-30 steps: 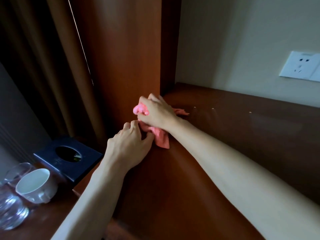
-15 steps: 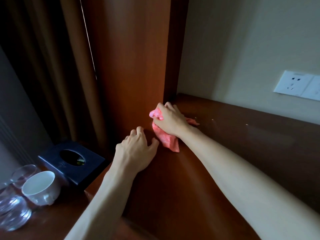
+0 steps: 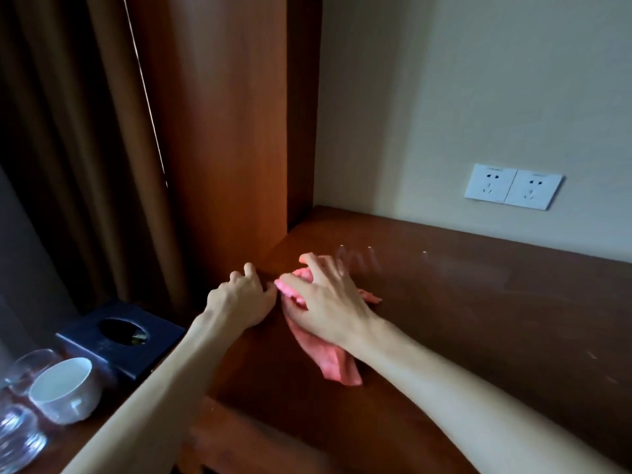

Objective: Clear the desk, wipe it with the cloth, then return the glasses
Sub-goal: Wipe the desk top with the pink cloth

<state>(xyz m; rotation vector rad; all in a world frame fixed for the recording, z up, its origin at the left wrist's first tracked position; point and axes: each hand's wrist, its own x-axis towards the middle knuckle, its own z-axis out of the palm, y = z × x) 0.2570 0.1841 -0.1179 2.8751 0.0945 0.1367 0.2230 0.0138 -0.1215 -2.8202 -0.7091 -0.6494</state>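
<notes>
step: we're in the wipe part. The right hand (image 3: 328, 302) is pressing the pink cloth (image 3: 328, 357) onto the counter (image 3: 478, 319), right by the left edge near the wooden panel (image 3: 222, 148).
fingers: the right ones are spreading over the cloth and bunching it a bit; the left hand (image 3: 241, 301) is curling its fingers on the counter edge, holding nothing.
next move: probably sweeping the cloth out across the bare stretch toward the wall sockets (image 3: 513, 191).
glasses: sitting on the lower shelf at bottom left (image 3: 20, 439), blurry, next to a white cup (image 3: 63, 388) and a dark tissue box (image 3: 119, 336).
in the way: nothing much on the counter itself; the panel corner is making that spot tight.
</notes>
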